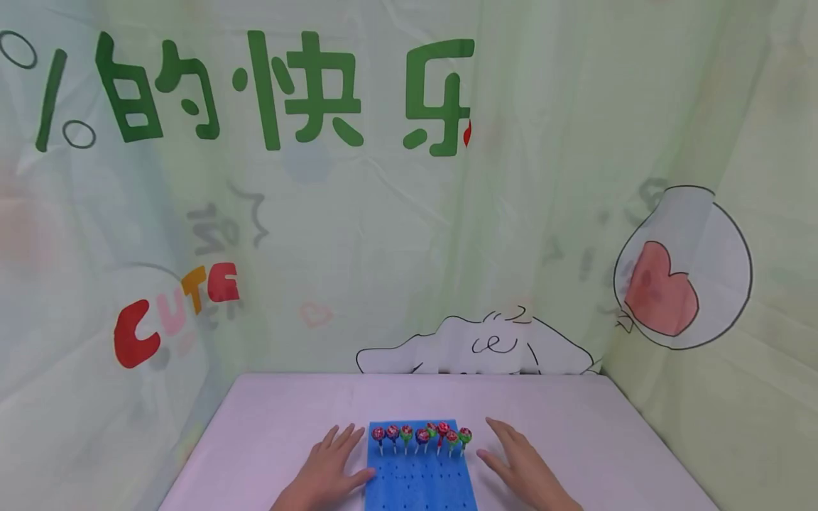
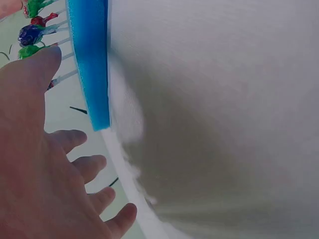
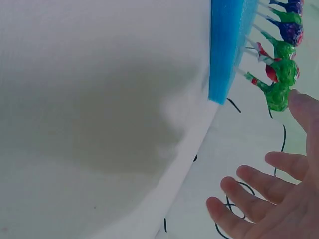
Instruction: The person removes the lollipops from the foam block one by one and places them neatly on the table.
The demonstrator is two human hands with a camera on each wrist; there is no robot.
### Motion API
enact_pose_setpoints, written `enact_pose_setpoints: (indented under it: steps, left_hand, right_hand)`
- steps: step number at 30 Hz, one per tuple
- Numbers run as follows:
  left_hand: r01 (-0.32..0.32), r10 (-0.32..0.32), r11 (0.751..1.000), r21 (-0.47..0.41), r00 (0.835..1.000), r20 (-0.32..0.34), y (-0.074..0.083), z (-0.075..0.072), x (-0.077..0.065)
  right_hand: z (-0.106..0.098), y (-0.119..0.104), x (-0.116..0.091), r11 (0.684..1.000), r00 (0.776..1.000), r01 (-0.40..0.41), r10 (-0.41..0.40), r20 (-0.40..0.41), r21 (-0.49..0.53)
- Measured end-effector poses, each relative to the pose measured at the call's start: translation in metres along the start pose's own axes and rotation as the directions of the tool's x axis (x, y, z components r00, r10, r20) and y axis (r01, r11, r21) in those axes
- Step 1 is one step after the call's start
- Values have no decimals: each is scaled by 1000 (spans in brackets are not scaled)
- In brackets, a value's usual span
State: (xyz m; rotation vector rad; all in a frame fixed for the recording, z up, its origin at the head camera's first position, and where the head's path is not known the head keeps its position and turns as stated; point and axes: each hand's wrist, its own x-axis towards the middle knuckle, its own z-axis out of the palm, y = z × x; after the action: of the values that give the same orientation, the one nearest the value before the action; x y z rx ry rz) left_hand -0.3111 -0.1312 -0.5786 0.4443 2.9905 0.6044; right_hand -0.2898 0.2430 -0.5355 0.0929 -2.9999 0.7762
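Several lollipops [image 1: 406,431] in red, green and dark blue wrappers stand on white sticks in the far rows of a blue board [image 1: 422,490] with small holes. Some sticks lean. Left of the board is my left hand [image 1: 326,465], fingers spread and holding nothing; its thumb overlaps the board's left edge in the head view, and whether it touches is unclear. My right hand [image 1: 524,465] hovers off the board's right side with fingers extended and nothing in it. The right wrist view shows a green-wrapped lollipop [image 3: 277,97] near the right thumb.
The board lies on a pale table [image 1: 287,401] with a straight far edge. A printed curtain [image 1: 409,234] with green characters and drawings hangs behind the table and along both sides. Nearer holes of the board bear no sticks in the head view.
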Motion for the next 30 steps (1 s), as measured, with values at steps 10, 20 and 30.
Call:
enact_pose_setpoints:
  steps: [10,20,30]
  left_hand:
    - [-22,22,1000,2,998,56,4,2,7]
    - [-29,27,999,26,998,60,5,5,8]
    - [-41,40,999,34,998,42,7,4,6]
  right_hand:
    - [6,-20,0,993,991,92,-98,-90,-74]
    - [13,-22,4,975,976,157,-178,-127,-156]
    - [13,-27,7,961,961,183,-219,-166,-210]
